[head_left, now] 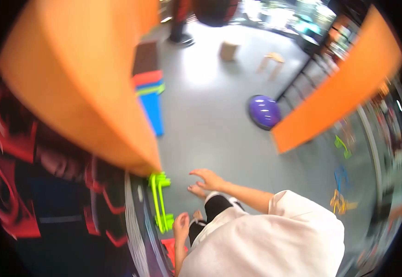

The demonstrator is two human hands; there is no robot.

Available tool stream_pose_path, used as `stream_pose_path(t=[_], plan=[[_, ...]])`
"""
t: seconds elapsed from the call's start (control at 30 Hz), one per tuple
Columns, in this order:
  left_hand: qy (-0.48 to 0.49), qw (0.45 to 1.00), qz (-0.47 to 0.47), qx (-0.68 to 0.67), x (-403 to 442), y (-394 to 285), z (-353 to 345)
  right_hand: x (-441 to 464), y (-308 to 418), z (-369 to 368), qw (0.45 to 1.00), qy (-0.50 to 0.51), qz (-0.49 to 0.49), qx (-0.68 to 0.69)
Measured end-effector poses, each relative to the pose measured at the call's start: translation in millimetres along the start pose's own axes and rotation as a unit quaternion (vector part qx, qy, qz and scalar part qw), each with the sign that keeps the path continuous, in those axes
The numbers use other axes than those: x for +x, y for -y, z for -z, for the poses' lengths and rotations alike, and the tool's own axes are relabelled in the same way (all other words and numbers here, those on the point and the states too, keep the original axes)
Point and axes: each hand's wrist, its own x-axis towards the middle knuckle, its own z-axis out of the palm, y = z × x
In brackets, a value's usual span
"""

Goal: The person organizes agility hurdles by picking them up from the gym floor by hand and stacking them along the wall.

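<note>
The right hand (pixel 206 179) reaches out over the grey floor (pixel 214 134), its fingers open and slightly parted. The left hand (pixel 181 226) is lower in the view, just beside the lower end of a lime-green frame (pixel 160 203); its fingers look partly bent, but blur makes it impossible to tell whether they are open or closed, or whether they touch the frame. The frame lies lengthwise along the left side of the floor, below the tip of a large orange panel (pixel 81 92). A red item (pixel 169 249) shows beneath it, partly hidden by the left forearm.

Bare feet (pixel 196 190) and dark trouser legs show between the hands, with a loose pale top (pixel 256 235) filling the lower part of the view. Farther up, beside the orange panel, are red, green and blue blocks (pixel 153 111). A purple half-ball (pixel 264 111) rests near the lower end of a second orange panel (pixel 339 92) — well apart from both hands. Beyond it stand a wooden stool (pixel 273 57) and a box (pixel 228 51). Green (pixel 343 147), blue (pixel 341 177) and yellow items (pixel 340 203) are at the right, too blurred to identify.
</note>
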Motion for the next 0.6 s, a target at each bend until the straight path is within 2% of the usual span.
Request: stream_pose_path(t=[0.1, 0.13, 0.2, 0.27, 0.3, 0.33, 0.4, 0.5, 0.6], plan=[[0.113, 0.993, 0.028, -0.015, -3.6, -13.7, 15.1, -79.2, 14.0, 51.0, 0.992, -0.114, -0.049, 0.011], [0.131, 0.991, 0.008, -0.003, 1.7, 4.5, 20.2, -108.8, 34.0, 71.5, 0.988, -0.138, -0.072, 0.005], [0.178, 0.983, -0.001, 0.033, 9.7, -4.9, 20.4, -178.0, 48.2, 102.3, 0.973, -0.196, -0.120, -0.019], [0.235, 0.968, -0.022, 0.087, 27.7, -21.4, 11.5, -259.5, 52.9, 118.0, 0.948, -0.261, -0.176, -0.051], [0.259, 0.960, -0.047, 0.098, 33.5, -43.0, 0.4, -301.3, 60.7, 124.5, 0.926, -0.298, -0.229, -0.023], [0.281, 0.951, -0.070, 0.108, 37.4, -71.6, -15.3, -342.4, 70.7, 129.8, 0.901, -0.333, -0.279, 0.008], [0.318, 0.930, -0.137, 0.126, 50.8, -103.4, -53.2, -419.6, 89.9, 123.2, 0.843, -0.406, -0.352, -0.022], [0.386, 0.891, -0.195, 0.141, 40.4, -163.7, -144.7, -527.7, 122.7, 109.2, 0.755, -0.514, -0.406, -0.008], [0.438, 0.853, -0.244, 0.144, -13.7, -214.3, -256.2, -619.1, 149.8, 88.3, 0.676, -0.588, -0.443, -0.022]])
